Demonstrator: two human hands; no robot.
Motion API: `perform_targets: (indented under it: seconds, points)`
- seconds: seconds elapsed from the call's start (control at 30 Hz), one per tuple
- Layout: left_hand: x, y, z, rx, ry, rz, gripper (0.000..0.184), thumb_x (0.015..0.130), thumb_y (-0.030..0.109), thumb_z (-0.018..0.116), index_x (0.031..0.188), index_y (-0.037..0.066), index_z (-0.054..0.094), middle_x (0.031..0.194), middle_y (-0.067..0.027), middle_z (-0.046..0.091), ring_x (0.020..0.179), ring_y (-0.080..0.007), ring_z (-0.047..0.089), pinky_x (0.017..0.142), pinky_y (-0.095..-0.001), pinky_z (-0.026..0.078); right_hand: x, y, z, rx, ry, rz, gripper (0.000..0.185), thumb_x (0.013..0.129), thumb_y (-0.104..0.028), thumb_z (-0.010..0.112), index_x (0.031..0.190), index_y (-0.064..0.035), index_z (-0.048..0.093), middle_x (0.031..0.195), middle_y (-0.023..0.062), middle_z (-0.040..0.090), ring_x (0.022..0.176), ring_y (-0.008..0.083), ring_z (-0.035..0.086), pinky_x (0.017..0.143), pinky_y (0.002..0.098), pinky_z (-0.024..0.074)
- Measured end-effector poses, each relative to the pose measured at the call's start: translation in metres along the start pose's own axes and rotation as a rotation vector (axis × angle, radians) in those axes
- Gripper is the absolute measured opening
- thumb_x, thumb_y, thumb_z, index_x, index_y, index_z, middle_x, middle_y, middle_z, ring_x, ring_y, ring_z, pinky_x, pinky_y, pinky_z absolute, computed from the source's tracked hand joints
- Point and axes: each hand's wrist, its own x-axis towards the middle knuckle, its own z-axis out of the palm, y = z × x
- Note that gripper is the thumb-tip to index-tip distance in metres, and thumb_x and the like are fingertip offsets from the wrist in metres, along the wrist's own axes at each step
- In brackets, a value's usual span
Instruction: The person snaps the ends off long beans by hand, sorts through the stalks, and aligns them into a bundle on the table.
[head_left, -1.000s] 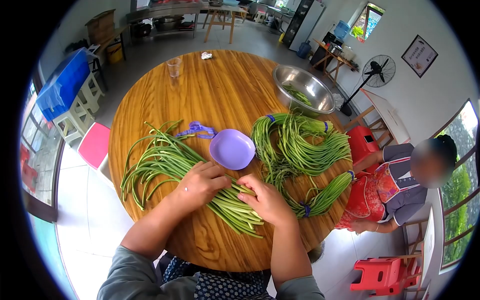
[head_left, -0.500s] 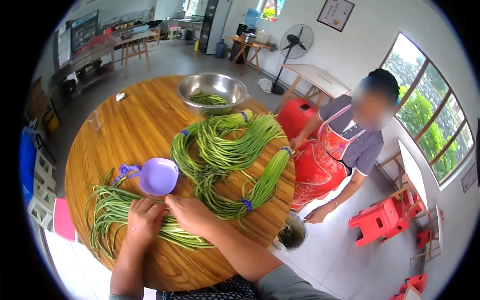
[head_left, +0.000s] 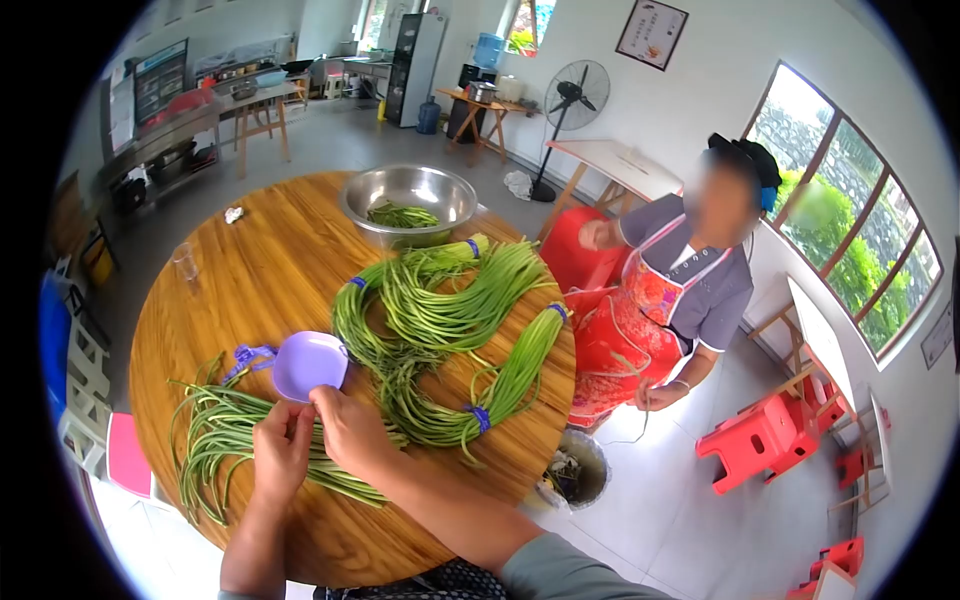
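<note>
Both my hands meet over a loose bunch of long green stems (head_left: 225,425) spread on the round wooden table (head_left: 270,240). My left hand (head_left: 281,450) is closed, its fingertips pinched together. Beside it my right hand (head_left: 350,425) is closed too, near the rim of a purple bowl (head_left: 309,366). What the fingers hold is too small to make out. Purple ties (head_left: 246,360) lie left of the bowl. To the right rest curled bundles of green stems (head_left: 450,300), bound with purple bands.
A steel basin (head_left: 408,200) with cut green pieces stands at the table's far side. A person (head_left: 680,290) in a red apron stands at the right, holding a thin stem, near a lined bin (head_left: 578,468). A clear cup (head_left: 185,262) is at the left.
The view has swung right. My hands have lifted off the stems toward the purple bowl. The person at the right has raised one hand, and a thin stem now shows in the other.
</note>
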Motion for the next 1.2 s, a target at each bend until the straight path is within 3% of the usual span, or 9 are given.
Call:
perform_targets:
  seconds: [0.23,0.47,0.5,0.6,0.73,0.83,0.97,1.07,1.2]
  points:
    - [-0.002,-0.015,-0.012,-0.558,-0.193,-0.107,0.015,0.099,0.016,0.063,0.107,0.004,0.068,0.101,-0.0029,0.069,0.096,-0.0134,0.062,0.088,-0.0293,0.049,0.000,-0.013,-0.009,-0.042,0.131,-0.089,0.022,0.092,0.001,0.054,0.113,-0.0066,0.060,0.093,0.0154,0.063,0.084,0.0372,0.064,0.074,0.0461,0.0505]
    - [0.013,-0.036,-0.007,-1.491,-0.531,-0.303,0.016,0.102,0.018,0.060,0.099,0.004,0.065,0.084,0.0018,0.062,0.067,-0.0072,0.050,0.059,-0.0220,0.040,0.011,-0.022,0.001,-0.058,0.185,-0.096,0.019,0.090,0.004,0.057,0.108,-0.0007,0.059,0.093,0.0210,0.065,0.086,0.0406,0.064,0.073,0.0459,0.0505]
    - [0.013,-0.036,-0.003,-1.490,-0.521,-0.296,0.016,0.102,0.018,0.060,0.099,0.004,0.065,0.084,0.0018,0.062,0.067,-0.0072,0.050,0.059,-0.0220,0.040,0.013,-0.019,-0.002,-0.051,0.181,-0.104,0.019,0.090,0.004,0.057,0.108,-0.0007,0.059,0.093,0.0210,0.065,0.086,0.0406,0.064,0.073,0.0459,0.0505]
    - [0.005,-0.024,-0.006,-0.310,-0.104,0.123,0.017,0.101,0.022,0.060,0.101,0.006,0.064,0.079,-0.0067,0.065,0.069,-0.0185,0.062,0.065,-0.0353,0.051,0.013,-0.004,-0.018,-0.036,-0.075,-0.016,0.021,0.092,-0.001,0.059,0.112,-0.0028,0.058,0.099,0.0224,0.065,0.092,0.0439,0.063,0.076,0.0475,0.0505]
    - [0.004,-0.033,-0.002,0.200,0.044,0.484,0.014,0.091,0.018,0.066,0.099,0.007,0.065,0.087,-0.0099,0.069,0.086,-0.0332,0.067,0.074,-0.0426,0.053,0.004,-0.005,-0.025,-0.057,-0.245,0.090,0.021,0.093,-0.007,0.063,0.113,-0.0048,0.057,0.098,0.0238,0.065,0.089,0.0463,0.063,0.072,0.0511,0.0496]
    - [0.006,-0.034,-0.006,0.366,0.006,0.521,0.014,0.090,0.019,0.067,0.099,0.008,0.067,0.091,-0.0099,0.067,0.089,-0.0311,0.066,0.078,-0.0389,0.052,0.001,0.001,-0.031,-0.109,-0.389,0.172,0.011,0.095,-0.006,0.061,0.103,-0.0013,0.057,0.096,0.0212,0.065,0.086,0.0381,0.065,0.073,0.0438,0.0499]
    - [0.007,-0.035,-0.012,0.312,-0.061,0.617,0.015,0.098,0.023,0.061,0.101,0.008,0.064,0.089,-0.0083,0.064,0.086,-0.0228,0.064,0.076,-0.0351,0.049,0.001,0.001,-0.038,0.065,-0.439,0.225,0.009,0.097,-0.008,0.062,0.102,-0.0030,0.056,0.091,0.0158,0.064,0.076,0.0275,0.062,0.066,0.0383,0.0485]
    - [0.001,-0.034,-0.001,-0.889,-0.470,0.039,0.031,0.109,0.033,0.044,0.101,0.007,0.060,0.089,0.0015,0.057,0.085,-0.0075,0.051,0.077,-0.0260,0.044,0.005,-0.010,-0.036,1.332,-0.291,0.483,0.012,0.101,-0.017,0.061,0.104,-0.0084,0.053,0.083,0.0039,0.054,0.064,0.0120,0.043,0.059,0.0251,0.0373]
    - [0.001,-0.026,-0.007,-0.764,-0.452,0.010,0.033,0.110,0.032,0.043,0.104,0.004,0.060,0.094,0.0009,0.060,0.087,-0.0089,0.052,0.082,-0.0254,0.045,0.018,-0.007,-0.047,1.466,0.002,0.513,0.010,0.103,-0.017,0.056,0.110,-0.0092,0.055,0.086,0.0049,0.052,0.067,0.0135,0.044,0.061,0.0262,0.0385]
